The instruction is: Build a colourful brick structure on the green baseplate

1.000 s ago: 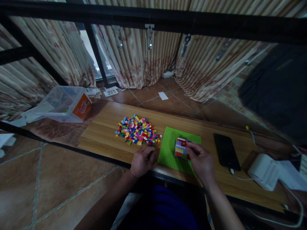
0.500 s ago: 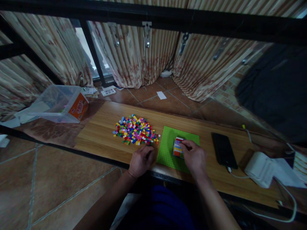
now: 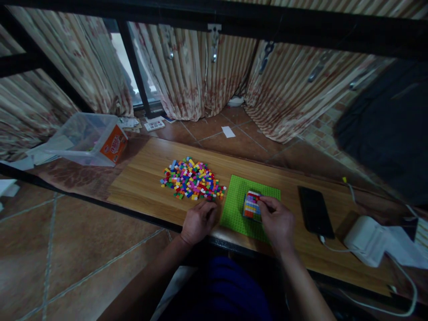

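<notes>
A small block built of rows of coloured building bricks [image 3: 251, 206] stands on a green studded baseplate [image 3: 232, 217]. My right hand [image 3: 278, 222] reaches over its right side, thumb and forefinger pinched at the top right corner on what looks like a small reddish building brick, mostly covered by the fingertips. To the left, my left hand [image 3: 199, 223] rests at the table's near edge with its fingers curled closed. Whatever it may hold is hidden. Just beyond it lies a loose pile of small multicoloured bricks [image 3: 192, 179].
On the wooden table [image 3: 140, 178] a black phone [image 3: 315, 211] with a charging cable lies right of the baseplate, beside a white box-shaped device [image 3: 366, 240]. A clear plastic bin [image 3: 85, 140] with an orange label stands at the far left. Curtains [image 3: 187, 76] hang behind.
The view has shifted slightly. My right hand stays at the top right of the brick block, its fingertips a little changed in position. My left hand remains closed beside the pile.
</notes>
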`<act>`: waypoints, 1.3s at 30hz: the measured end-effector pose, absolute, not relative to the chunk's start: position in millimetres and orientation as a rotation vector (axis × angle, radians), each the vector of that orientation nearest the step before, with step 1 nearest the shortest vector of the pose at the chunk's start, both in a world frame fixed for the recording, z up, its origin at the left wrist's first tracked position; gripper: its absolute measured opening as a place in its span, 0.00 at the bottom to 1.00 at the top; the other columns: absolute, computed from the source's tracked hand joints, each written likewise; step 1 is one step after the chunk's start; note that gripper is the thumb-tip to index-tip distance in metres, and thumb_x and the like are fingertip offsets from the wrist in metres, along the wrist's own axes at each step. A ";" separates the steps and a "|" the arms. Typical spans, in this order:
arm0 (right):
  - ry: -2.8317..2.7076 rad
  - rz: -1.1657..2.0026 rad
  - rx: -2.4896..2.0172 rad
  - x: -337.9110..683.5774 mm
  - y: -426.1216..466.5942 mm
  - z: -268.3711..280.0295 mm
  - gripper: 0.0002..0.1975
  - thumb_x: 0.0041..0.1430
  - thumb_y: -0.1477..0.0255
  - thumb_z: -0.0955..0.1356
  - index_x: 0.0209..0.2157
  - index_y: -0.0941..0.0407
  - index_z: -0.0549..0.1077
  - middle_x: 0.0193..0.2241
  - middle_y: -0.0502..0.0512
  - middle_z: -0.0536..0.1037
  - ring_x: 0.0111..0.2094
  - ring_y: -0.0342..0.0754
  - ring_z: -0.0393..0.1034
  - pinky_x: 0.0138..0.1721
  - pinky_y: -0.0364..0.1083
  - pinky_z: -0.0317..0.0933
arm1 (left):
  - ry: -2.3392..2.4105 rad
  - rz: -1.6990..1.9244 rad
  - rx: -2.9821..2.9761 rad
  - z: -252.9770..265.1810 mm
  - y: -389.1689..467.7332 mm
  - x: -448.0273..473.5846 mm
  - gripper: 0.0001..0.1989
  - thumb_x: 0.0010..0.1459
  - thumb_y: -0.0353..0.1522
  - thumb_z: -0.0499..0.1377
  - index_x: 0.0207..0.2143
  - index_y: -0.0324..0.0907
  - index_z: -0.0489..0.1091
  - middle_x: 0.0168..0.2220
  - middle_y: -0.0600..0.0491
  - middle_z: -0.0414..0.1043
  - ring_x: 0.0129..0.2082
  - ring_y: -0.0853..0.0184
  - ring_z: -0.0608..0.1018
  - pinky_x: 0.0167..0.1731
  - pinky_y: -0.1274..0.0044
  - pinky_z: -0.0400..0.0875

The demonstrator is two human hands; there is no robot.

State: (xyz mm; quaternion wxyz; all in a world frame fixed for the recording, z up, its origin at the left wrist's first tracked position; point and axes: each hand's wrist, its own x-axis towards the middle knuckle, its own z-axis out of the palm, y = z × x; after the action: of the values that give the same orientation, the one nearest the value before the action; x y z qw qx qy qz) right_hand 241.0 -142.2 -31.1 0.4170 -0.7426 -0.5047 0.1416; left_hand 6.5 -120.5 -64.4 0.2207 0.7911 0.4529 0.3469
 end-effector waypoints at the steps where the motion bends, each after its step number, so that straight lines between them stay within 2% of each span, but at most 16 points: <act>1: -1.253 0.365 -1.868 241.4 -142.2 -31.6 0.15 0.56 0.60 0.67 0.35 0.56 0.78 0.35 0.60 0.82 0.35 0.54 0.77 0.38 0.50 0.67 | 1.251 0.961 2.190 -64.4 -120.5 6.5 0.05 0.62 0.28 0.54 0.38 0.43 0.69 0.34 0.51 0.74 0.34 0.67 0.77 0.34 0.78 0.71; 14: -1.256 0.300 -1.907 244.0 -139.7 -40.1 0.14 0.53 0.59 0.68 0.32 0.56 0.78 0.32 0.58 0.81 0.31 0.52 0.74 0.36 0.50 0.66 | 1.257 0.938 2.188 -67.0 -119.5 5.7 0.05 0.62 0.29 0.55 0.38 0.44 0.69 0.35 0.52 0.74 0.34 0.67 0.78 0.35 0.78 0.72; 39: -1.161 0.464 -1.885 246.2 -132.9 -35.4 0.14 0.50 0.60 0.69 0.28 0.57 0.79 0.27 0.57 0.81 0.27 0.51 0.74 0.30 0.47 0.63 | 1.277 0.897 2.189 -66.6 -119.9 6.3 0.05 0.62 0.29 0.54 0.37 0.43 0.69 0.34 0.51 0.74 0.35 0.67 0.77 0.35 0.78 0.71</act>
State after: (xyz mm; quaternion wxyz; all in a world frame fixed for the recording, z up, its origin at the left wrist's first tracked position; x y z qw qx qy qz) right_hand 246.2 -132.9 -35.4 0.4257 -0.7541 -0.4645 0.1854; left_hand 6.3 -119.9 -66.6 0.2246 0.7936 0.4627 0.3253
